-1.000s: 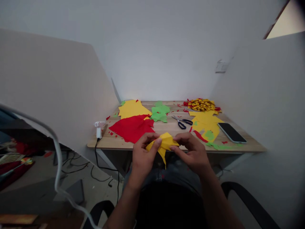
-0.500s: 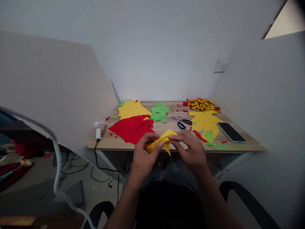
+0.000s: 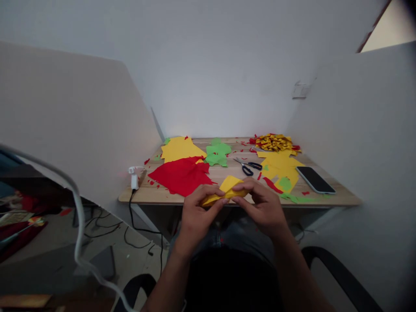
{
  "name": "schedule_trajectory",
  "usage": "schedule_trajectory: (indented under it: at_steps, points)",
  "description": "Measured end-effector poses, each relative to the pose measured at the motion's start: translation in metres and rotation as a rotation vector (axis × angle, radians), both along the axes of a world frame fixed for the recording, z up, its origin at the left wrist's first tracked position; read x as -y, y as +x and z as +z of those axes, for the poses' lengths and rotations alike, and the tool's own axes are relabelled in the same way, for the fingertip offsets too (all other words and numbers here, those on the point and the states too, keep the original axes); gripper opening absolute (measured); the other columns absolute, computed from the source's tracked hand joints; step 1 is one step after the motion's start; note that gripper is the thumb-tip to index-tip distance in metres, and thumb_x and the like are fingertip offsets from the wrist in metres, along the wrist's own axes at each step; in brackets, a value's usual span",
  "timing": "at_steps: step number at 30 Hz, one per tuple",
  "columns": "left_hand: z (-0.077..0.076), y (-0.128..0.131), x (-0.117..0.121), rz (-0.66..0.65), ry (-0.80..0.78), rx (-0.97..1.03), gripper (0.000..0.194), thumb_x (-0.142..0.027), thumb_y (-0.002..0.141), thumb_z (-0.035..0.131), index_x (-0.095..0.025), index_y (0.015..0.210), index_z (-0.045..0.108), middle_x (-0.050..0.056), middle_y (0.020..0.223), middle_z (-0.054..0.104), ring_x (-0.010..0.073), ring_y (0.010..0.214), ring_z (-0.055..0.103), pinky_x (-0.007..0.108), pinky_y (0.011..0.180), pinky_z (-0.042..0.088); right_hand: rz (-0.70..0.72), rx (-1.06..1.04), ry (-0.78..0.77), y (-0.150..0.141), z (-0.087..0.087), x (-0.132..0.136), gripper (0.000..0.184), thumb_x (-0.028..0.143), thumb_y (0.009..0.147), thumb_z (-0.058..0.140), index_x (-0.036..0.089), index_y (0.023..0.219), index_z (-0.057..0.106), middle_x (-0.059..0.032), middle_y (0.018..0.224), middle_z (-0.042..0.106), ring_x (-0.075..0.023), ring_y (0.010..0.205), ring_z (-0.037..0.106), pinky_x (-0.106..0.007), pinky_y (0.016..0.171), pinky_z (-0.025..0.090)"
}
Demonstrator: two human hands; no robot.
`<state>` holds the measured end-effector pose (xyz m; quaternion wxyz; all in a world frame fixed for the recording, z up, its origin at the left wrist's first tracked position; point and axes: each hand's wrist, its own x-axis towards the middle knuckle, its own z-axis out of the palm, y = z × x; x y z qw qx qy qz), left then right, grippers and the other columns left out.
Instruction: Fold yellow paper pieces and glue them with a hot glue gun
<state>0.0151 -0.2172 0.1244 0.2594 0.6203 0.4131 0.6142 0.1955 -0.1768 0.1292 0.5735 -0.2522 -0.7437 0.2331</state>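
Note:
A folded piece of yellow paper [image 3: 230, 183] is held in front of the table's near edge. My left hand [image 3: 199, 212] pinches its left end between thumb and fingers. On the right end, my right hand [image 3: 264, 206] grips it the same way, thumb below and fingers on top. Just beyond my left hand lies a crumpled red sheet [image 3: 182, 175]. Scissors [image 3: 247, 167] with dark handles rest on the table past the paper, blades partly spread. Part of the yellow piece is hidden behind my fingers.
On the wooden table [image 3: 227, 174] lie green sheets [image 3: 218, 151], a yellow sheet [image 3: 182, 148] and cut yellow sheets [image 3: 281, 164]. A heap of yellow and red strips [image 3: 274, 142] sits at the back right. A phone [image 3: 315, 180] lies right, a white plug [image 3: 134, 181] left.
My right hand's thumb has come in to the paper's lower edge. The yellow flap that hung down is now folded up, and both hands pinch closer together.

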Motion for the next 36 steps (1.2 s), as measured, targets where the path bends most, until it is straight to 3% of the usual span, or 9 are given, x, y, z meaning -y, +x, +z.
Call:
schedule_trajectory:
  at_steps: [5,13,21,28,36]
  points:
    - [-0.003,0.000,-0.001,0.013,-0.035,-0.007,0.010,-0.027,0.083,0.079,-0.022,0.091,0.075,0.003,0.090,0.073,0.0155,0.086,0.069,0.027,0.079,0.056,-0.008,0.033,-0.005,-0.002,0.001,0.001,0.007,0.020,0.085,0.072,0.026,0.089,0.076,-0.0013,0.081,0.075,-0.0178,0.080,0.069,-0.032,0.074,0.056]
    - [0.002,0.001,-0.001,0.085,0.109,-0.155,0.003,-0.025,0.084,0.078,-0.023,0.087,0.078,0.004,0.084,0.075,0.0180,0.085,0.068,0.033,0.082,0.054,-0.092,0.044,0.159,-0.004,0.002,0.002,0.014,0.015,0.087,0.069,0.026,0.086,0.078,-0.0023,0.081,0.075,-0.0190,0.083,0.070,-0.033,0.074,0.056]
    - [0.003,0.004,0.003,0.006,-0.007,0.011,0.008,-0.023,0.080,0.081,-0.021,0.087,0.077,0.002,0.084,0.073,0.0133,0.082,0.067,0.023,0.077,0.053,-0.003,-0.040,0.142,-0.001,0.002,0.000,0.014,0.011,0.084,0.073,0.024,0.087,0.075,-0.0013,0.084,0.075,-0.0154,0.081,0.072,-0.026,0.071,0.057]
    - [0.006,0.007,0.004,-0.082,-0.094,0.195,0.011,-0.020,0.076,0.084,-0.022,0.084,0.077,0.000,0.085,0.072,0.0100,0.081,0.067,0.018,0.075,0.053,0.034,0.007,0.090,0.001,0.000,-0.002,0.013,0.016,0.082,0.075,0.025,0.089,0.078,-0.0023,0.082,0.078,-0.0182,0.081,0.074,-0.029,0.071,0.058]
    - [0.006,0.000,0.003,-0.106,-0.125,0.045,0.013,-0.022,0.076,0.084,-0.020,0.086,0.076,0.001,0.086,0.071,0.0124,0.084,0.067,0.021,0.077,0.052,0.101,0.100,0.116,0.009,0.004,0.000,0.017,0.018,0.085,0.075,0.026,0.100,0.077,-0.0025,0.090,0.079,-0.0163,0.084,0.074,-0.029,0.079,0.059]
